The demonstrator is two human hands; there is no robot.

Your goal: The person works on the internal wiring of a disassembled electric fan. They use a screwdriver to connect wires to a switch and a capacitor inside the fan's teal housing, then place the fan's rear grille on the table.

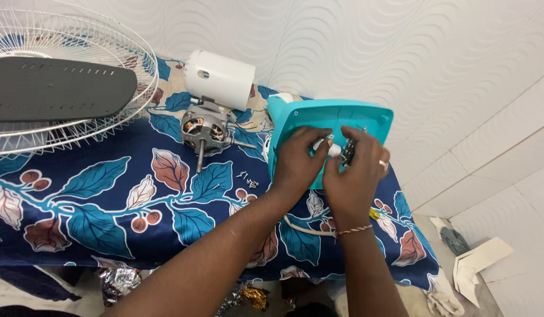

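Left hand (298,161) palm down, fingers curled inward, right hand (357,170) just beside it, fingertips pinching, both forearms extended forward

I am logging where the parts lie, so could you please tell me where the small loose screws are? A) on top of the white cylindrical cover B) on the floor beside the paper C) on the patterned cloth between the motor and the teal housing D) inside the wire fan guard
C: the small screws lie on the leaf-patterned cloth, right of the bare motor and just left of the teal housing that both hands work on.
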